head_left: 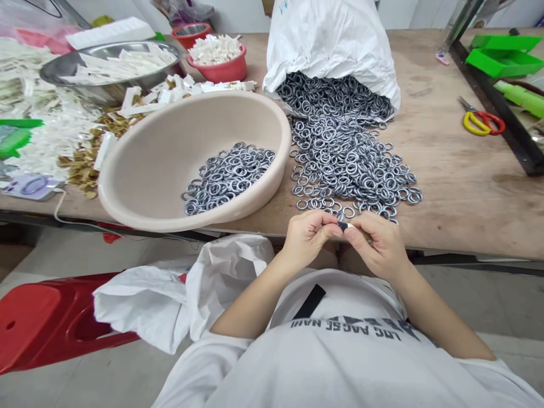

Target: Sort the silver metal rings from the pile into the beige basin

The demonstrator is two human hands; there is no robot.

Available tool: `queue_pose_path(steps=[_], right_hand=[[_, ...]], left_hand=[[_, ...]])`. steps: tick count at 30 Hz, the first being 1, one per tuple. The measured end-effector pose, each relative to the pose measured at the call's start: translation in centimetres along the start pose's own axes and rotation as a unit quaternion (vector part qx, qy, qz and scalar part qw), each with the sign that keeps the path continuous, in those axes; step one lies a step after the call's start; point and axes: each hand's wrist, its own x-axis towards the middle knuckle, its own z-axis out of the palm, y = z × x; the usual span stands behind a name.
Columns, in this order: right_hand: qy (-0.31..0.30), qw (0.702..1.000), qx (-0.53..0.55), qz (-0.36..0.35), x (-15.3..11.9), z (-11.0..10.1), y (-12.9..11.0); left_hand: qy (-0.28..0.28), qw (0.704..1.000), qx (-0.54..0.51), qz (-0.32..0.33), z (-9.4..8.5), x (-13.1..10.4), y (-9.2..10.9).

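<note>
My left hand (309,235) and my right hand (379,242) meet at the table's front edge, fingertips pinched together. Between them is a small black piece (342,225) with a white bit at its right end; its kind is too small to make out. Both hands grip it, one from each side. Just beyond the fingers spreads a heap of grey rings (344,158), spilling from the mouth of a white sack (331,39). To the left, a large beige basin (148,158), tilted toward me, holds a pile of similar grey rings (229,178).
Scissors (482,122) with yellow and red handles lie right, near green trays (504,56) and a dark metal frame (497,105). At left are a steel bowl (165,71), a red bowl (232,72), white pieces and a phone (32,186). A red stool (32,323) stands below.
</note>
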Motion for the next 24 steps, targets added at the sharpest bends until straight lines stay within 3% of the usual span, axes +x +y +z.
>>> queue_pose_path(steps=[3, 6, 12, 16, 20, 24], right_hand=[[-0.001, 1.000, 0.006, 0.008, -0.1, 0.2, 0.1], [0.003, 1.000, 0.003, 0.019, 0.1, 0.5, 0.6], [0.049, 0.989, -0.060, 0.125, 1.1, 1.0, 3.2], [0.014, 0.989, -0.101, 0.109, 1.4, 1.8, 3.3], [-0.067, 0.973, -0.212, 0.060, 1.7, 3.3, 2.8], [-0.101, 0.958, -0.262, 0.057, 2.5, 3.8, 3.1]], left_hand=[[-0.004, 1.000, 0.002, 0.008, 0.0, 0.1, -0.1], [-0.017, 0.999, -0.027, -0.026, -0.1, -0.1, -0.2], [-0.122, 0.979, -0.158, -0.046, -0.3, -1.5, 0.6], [-0.022, 0.979, -0.164, -0.119, -1.3, -1.7, -0.1], [0.075, 0.978, -0.149, -0.124, -2.4, -1.8, -1.9], [0.104, 0.976, -0.097, -0.167, -2.9, -2.1, -2.6]])
